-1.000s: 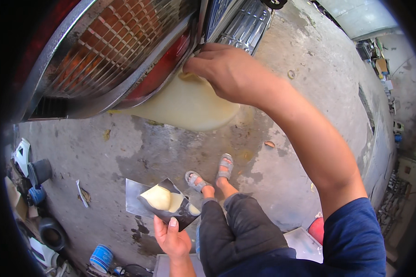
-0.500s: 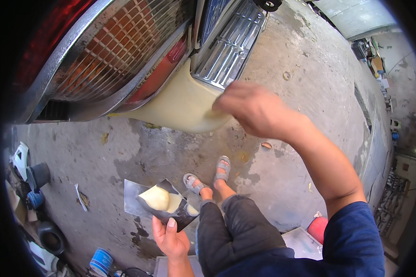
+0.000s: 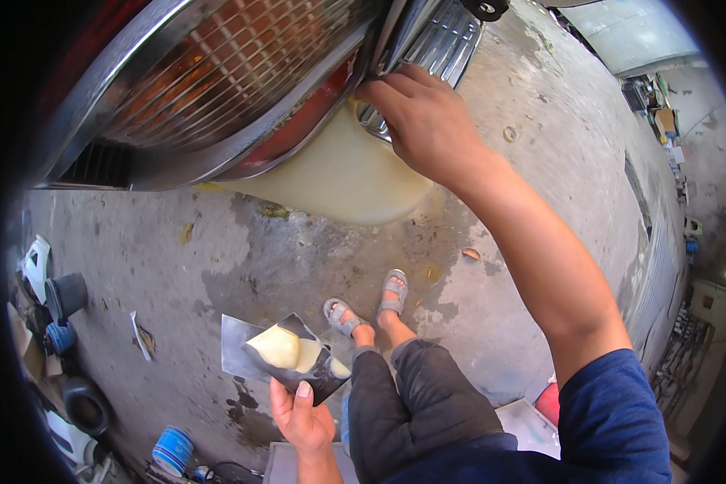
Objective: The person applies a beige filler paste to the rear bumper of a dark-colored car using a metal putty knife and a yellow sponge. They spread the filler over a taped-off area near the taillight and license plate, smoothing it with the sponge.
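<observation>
My left hand [image 3: 305,419] is low in front of me, its thumb and fingers closed on a dark flexible sheet [image 3: 321,389]. Thick cream-coloured putty [image 3: 277,348] lies on it, and a pale grey flat plate [image 3: 240,355] sticks out beside it. My right hand [image 3: 427,121] reaches up to the vehicle corner, fingers curled and pressed close to the seam above a smooth cream-coated bumper corner [image 3: 339,181]. Anything between those fingers is hidden. A ribbed chrome step plate [image 3: 452,40] shows partly behind the hand.
A lamp behind a wire grille [image 3: 226,68] overhangs the upper left. Stained concrete floor [image 3: 540,266] lies below. At the left stand a grey bucket [image 3: 66,294], a tyre [image 3: 87,406] and a blue tin [image 3: 172,450]. My sandalled feet [image 3: 343,316] are beneath.
My right hand has moved up from the bumper's outer corner to the seam beside the lamp and chrome plate. My left hand holds the sheet almost still.
</observation>
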The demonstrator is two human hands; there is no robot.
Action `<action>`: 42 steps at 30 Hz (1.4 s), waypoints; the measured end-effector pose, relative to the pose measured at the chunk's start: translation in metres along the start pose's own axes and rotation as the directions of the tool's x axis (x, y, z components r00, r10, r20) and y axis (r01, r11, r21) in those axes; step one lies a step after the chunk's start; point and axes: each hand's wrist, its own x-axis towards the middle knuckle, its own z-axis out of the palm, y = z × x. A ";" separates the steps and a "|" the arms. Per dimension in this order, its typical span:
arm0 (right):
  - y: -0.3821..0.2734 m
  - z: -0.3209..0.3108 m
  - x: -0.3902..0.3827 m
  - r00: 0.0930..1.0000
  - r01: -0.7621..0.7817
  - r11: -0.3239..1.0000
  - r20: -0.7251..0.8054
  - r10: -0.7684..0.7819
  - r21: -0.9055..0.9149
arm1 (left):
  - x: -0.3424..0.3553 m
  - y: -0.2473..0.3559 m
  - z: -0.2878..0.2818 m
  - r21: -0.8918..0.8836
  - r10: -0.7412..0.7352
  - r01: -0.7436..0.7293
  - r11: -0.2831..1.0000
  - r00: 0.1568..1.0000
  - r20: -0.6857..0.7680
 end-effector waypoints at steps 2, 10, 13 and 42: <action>-0.008 0.004 -0.002 0.999 0.032 0.999 -0.031 -0.031 0.038 | 0.000 0.000 -0.001 -0.009 -0.010 0.010 1.000 1.000 -0.005; -0.056 0.009 -0.003 0.992 0.129 0.989 -0.012 -0.129 0.065 | 0.000 -0.001 -0.001 -0.009 -0.013 0.013 1.000 1.000 -0.007; -0.066 -0.006 -0.005 0.969 0.100 0.987 0.214 -0.125 0.127 | 0.000 -0.002 0.000 -0.013 -0.012 0.012 1.000 1.000 -0.006; -0.016 -0.026 0.002 0.937 0.061 0.946 0.308 -0.164 0.317 | 0.000 0.002 -0.001 0.034 -0.020 0.019 0.999 1.000 0.011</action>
